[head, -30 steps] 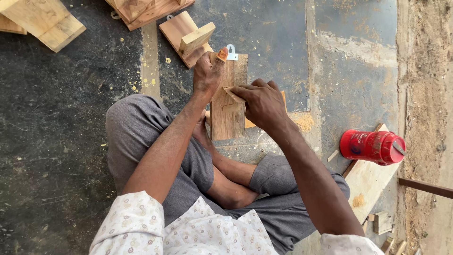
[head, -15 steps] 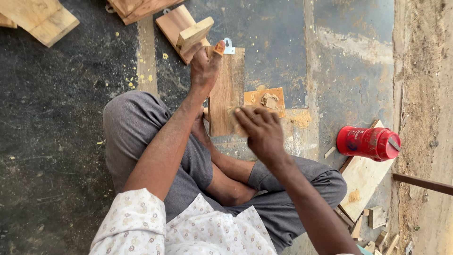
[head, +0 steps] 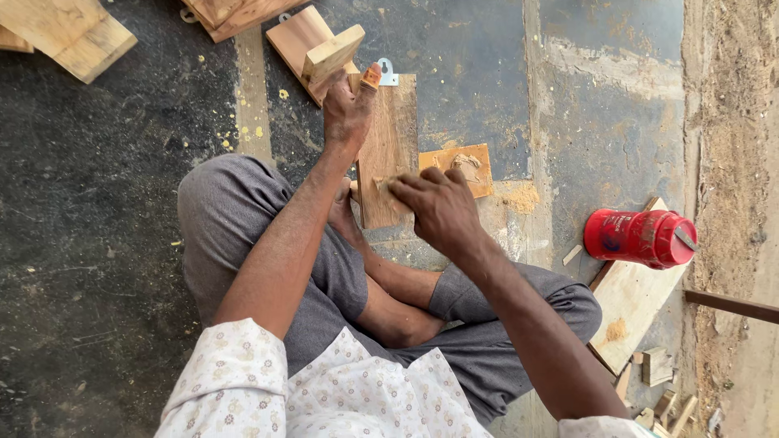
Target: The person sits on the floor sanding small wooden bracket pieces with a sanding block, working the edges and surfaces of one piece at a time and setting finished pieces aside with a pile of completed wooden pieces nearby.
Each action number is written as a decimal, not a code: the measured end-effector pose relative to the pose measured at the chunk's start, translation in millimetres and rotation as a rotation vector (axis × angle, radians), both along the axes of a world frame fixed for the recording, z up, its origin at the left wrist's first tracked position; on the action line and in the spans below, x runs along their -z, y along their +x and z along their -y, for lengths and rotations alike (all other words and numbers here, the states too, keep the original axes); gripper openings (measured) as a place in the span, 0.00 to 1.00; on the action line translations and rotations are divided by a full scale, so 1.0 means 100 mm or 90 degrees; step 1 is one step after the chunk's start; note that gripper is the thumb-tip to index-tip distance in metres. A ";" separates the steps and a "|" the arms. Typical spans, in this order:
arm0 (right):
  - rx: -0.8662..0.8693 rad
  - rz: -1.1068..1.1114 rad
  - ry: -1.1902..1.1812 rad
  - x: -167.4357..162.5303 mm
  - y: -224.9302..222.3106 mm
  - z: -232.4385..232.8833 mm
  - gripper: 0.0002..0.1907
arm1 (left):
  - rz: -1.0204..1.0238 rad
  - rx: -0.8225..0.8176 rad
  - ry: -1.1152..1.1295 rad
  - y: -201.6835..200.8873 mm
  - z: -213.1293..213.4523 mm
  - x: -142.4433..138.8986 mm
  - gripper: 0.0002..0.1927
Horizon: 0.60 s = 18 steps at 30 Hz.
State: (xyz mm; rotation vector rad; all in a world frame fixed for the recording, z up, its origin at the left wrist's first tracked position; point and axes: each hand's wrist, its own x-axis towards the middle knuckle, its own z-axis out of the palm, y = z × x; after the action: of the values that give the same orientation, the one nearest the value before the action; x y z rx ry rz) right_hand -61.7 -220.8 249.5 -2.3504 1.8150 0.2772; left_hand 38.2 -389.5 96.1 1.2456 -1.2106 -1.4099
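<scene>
While the left hand [head: 347, 109] clamps the far end of the wooden board [head: 389, 150], fingers curled over its edge, the right hand [head: 434, 207] sits at the near end, pinching something small and pale against it, can't tell what. The board's long axis runs straight away from the person, so each hand has one end.

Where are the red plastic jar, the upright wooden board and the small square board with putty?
red plastic jar [head: 637, 238]: head view, middle of its side.
upright wooden board [head: 391, 138]: head view, bare face.
small square board with putty [head: 436, 160]: head view, bare left part.
</scene>
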 end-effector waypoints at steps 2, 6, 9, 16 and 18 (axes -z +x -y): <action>-0.032 -0.033 0.062 -0.03 0.04 -0.27 0.27 | -0.005 -0.002 0.014 0.00 -0.01 -0.02 0.34; -0.005 0.032 0.105 -0.14 -0.15 -0.72 0.24 | 0.000 0.005 -0.035 -0.02 -0.03 -0.02 0.34; 0.082 0.162 -0.068 -0.14 -0.48 -0.64 0.22 | -0.012 0.008 -0.019 -0.03 -0.04 0.01 0.34; 0.294 0.492 -0.191 0.37 -0.57 0.05 0.20 | -0.009 0.009 -0.010 -0.01 -0.01 -0.01 0.36; 0.098 0.528 -0.337 0.57 -0.44 0.14 0.21 | -0.007 0.017 -0.002 0.00 -0.01 -0.03 0.36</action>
State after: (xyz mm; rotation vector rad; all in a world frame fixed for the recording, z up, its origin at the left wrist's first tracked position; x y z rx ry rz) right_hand -106.1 -235.0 192.3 -2.0545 1.7037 -1.1445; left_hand 38.2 -388.6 99.1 1.2227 -1.2255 -1.4317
